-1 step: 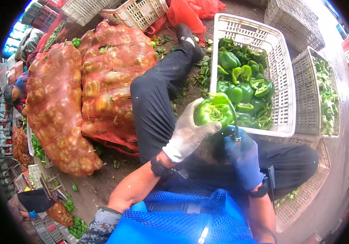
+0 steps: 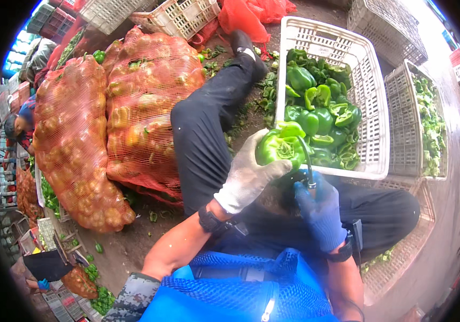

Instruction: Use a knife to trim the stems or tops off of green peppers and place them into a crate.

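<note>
Where clasped in the white-gloved left grip (image 2: 249, 173), note the green pepper (image 2: 279, 150), by the near left corner of the white crate (image 2: 373, 115); note the curved blade (image 2: 309, 161) beside it, held fast in the blue-gloved right grip (image 2: 321, 204).

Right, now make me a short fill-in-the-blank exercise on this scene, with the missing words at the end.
1. The left hand holds a green pepper and wears a glove coloured ____.
2. The right hand holds a curved tool and wears a glove coloured ____.
3. In the picture, the large red mesh sacks are to the ____ of the white crate.

Missing words: white; blue; left.
</note>
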`<state>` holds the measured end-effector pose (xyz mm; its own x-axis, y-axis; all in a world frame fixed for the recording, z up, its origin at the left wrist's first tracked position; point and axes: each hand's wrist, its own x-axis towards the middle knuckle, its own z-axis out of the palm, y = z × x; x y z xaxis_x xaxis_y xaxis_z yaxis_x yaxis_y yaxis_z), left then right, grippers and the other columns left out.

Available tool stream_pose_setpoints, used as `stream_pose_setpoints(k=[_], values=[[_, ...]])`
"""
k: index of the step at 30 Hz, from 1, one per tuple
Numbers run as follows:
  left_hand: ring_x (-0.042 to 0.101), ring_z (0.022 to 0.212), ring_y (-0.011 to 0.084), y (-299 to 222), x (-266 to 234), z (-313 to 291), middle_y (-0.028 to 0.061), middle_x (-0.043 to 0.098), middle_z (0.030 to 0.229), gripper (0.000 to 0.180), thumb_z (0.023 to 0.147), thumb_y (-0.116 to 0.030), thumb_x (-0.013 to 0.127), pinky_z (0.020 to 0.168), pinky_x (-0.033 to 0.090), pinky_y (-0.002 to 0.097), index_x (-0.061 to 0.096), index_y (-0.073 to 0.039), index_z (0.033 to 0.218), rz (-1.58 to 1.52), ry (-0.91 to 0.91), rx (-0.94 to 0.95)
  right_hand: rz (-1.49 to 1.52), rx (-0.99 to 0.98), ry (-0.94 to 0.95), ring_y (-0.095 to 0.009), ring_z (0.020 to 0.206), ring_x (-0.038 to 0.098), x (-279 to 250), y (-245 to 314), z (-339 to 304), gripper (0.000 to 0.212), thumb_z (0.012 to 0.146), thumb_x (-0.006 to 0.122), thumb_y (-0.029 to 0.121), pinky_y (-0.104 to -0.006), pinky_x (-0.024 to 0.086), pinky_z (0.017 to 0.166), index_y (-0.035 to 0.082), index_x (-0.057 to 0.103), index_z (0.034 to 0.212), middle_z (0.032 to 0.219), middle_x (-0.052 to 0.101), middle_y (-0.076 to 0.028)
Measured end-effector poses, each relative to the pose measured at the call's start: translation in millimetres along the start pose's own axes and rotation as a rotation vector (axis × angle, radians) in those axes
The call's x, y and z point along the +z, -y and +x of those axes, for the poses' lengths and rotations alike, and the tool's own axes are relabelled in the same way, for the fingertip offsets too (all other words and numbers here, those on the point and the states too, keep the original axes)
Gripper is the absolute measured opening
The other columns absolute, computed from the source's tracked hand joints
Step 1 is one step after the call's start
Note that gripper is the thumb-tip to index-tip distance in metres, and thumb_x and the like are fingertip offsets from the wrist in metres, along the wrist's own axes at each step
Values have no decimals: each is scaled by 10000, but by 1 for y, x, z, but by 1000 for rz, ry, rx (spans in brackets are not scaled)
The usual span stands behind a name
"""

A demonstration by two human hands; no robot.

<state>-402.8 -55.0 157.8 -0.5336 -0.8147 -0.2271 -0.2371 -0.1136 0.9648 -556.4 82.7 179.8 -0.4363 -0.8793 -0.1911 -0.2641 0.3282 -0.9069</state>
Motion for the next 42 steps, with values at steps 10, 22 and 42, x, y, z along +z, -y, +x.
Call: stream_pose_setpoints(k=[10,22,42], values=[[608,1258,210,-7,2,0,143,638,1362,854,819,-347,898,1105,479,351,525,32,1488,-22,-4,-50,-99,-156,35,-474,797,673,5,-9,1,134,969,680,129,-504,521,673,12,645,1024,831,686,-241],[627,1204,187,1,7,3,135,646,1344,836,842,-353,868,1043,512,327,524,45,1491,-95,-25,-63,-225,-102,-81,-516,804,653,32,-21,7,186,942,692,125,-580,509,680,4,591,1041,829,666,-283],[639,1205,219,-10,8,4,166,663,1329,787,854,-361,843,1046,503,343,558,54,1459,-79,-45,-33,-322,-142,-31,-511,794,669,31,-24,17,222,931,683,156,-586,534,707,-1,573,1043,803,664,-297]])
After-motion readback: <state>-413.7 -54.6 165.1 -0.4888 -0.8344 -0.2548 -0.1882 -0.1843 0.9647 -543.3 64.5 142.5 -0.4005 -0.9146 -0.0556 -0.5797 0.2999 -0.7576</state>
